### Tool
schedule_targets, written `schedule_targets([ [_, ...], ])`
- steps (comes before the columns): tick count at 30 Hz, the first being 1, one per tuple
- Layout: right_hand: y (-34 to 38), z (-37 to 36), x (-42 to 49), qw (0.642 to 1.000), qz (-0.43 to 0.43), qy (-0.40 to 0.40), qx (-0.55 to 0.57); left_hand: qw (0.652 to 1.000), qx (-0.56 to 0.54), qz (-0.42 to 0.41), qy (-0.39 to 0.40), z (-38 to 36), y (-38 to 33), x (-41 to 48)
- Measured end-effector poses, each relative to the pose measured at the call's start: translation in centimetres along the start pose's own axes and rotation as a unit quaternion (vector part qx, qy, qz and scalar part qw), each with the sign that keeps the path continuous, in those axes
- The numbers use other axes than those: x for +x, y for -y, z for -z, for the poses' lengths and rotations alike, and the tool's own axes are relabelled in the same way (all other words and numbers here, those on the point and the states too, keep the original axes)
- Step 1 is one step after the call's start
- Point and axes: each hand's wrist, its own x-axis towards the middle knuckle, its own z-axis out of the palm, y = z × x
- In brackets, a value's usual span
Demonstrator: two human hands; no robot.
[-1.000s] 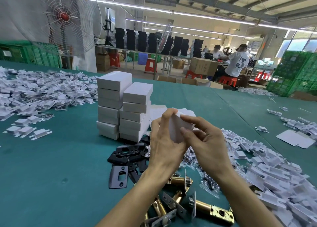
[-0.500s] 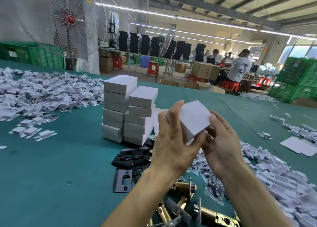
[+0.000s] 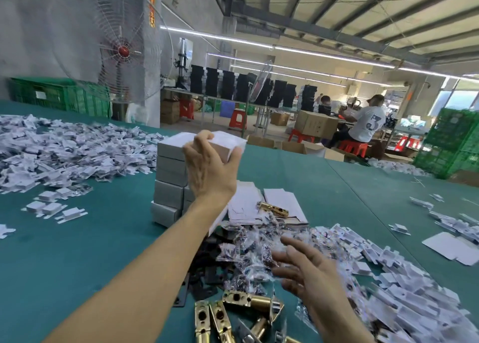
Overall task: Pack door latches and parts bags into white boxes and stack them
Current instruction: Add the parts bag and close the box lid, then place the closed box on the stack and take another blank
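**Q:** Which step of the task is shown?

**A:** Stacking. The left hand has its grip clamped on a closed white box, with the fingers over the top and the thumb on the near side. It holds the box level with the top of the stack of boxes, which stands mid-desk. By this reading, one box is packed and is being added to the pile.

**Q:** And the other hand?

**A:** The right hand hovers above the parts bags, toward the near edge of the desk. Its grip is apart, the fingers are spread, and it holds nothing.

**Q:** What does the next move call for?

**A:** Probably squaring the box on the column beneath it so the pile does not lean, then letting go. The right hand looks placed to take a bag. The door latches lie at the near edge, within reach. The flat box blanks lie just beyond the bags, and one would need folding first.

**Q:** What cannot be read from the view?

**A:**
- The left hand and forearm cover the right column of the stack, so it is unclear whether the box touches it or hangs just above.
- The right hand is blurred, so the pose of its fingers is only roughly legible.
- The contents of the bags are too small to make out.
- The nearest latches are cut off by the lower border of the view.
- The black plates lie partly under the forearm and the bags.
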Motion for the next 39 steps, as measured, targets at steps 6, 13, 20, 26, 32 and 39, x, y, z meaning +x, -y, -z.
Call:
schedule_targets([
  [6, -1.0, 0.8, 0.4, 1.000, -0.005, 0.002, -0.007, 0.988, 0.130, 0.036, 0.073, -1.2, 1.9, 0.7],
  [13, -1.6, 1.4, 0.7, 1.000, -0.006, -0.007, -0.003, 0.971, 0.217, -0.062, 0.077, 0.2, 3.3, 0.2],
  [20, -2.1, 1.8, 1.1, 1.000, -0.008, -0.011, -0.012, 0.960, 0.241, -0.100, 0.104, -0.3, 3.2, 0.6],
  [26, -2.3, 1.6, 2.0, 1.000, -0.015, 0.009, -0.026, 0.963, 0.211, -0.113, 0.124, 0.0, 3.0, 0.1],
  [32, -1.1, 0.6, 4.5, 0.991, -0.004, 0.016, -0.135, 0.973, 0.032, -0.223, 0.047, 0.6, 5.1, -7.7],
  [39, -0.4, 1.8, 12.8, 0.947, 0.046, -0.113, -0.297, 0.960, 0.045, -0.077, 0.264, -0.2, 7.5, -12.3],
])
